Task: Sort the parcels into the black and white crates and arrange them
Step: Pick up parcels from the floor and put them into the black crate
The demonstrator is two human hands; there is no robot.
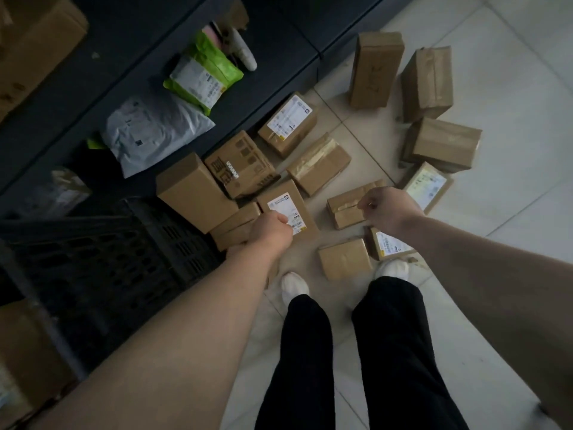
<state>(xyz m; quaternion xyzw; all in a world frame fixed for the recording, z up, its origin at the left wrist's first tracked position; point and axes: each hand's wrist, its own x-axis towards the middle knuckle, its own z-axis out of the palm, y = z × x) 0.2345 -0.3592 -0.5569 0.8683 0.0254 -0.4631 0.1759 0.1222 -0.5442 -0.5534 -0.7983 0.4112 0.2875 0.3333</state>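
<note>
Several brown cardboard parcels lie scattered on the tiled floor in front of my feet. My left hand (270,231) is curled into a fist over the near corner of a box with a white label (286,203); no grip on it shows. My right hand (386,209) is also curled, hovering over a flat taped box (345,209), with nothing visible in it. A black lattice crate (124,262) stands on the floor at my left, beside a plain upright box (192,189). No white crate is in view.
A dark shelf (263,88) runs along the left with a grey mailer bag (155,131) and a green bag (203,76) on it. Taller taped boxes (375,69) stand at the far right. Small boxes (345,259) lie by my white shoes (294,285).
</note>
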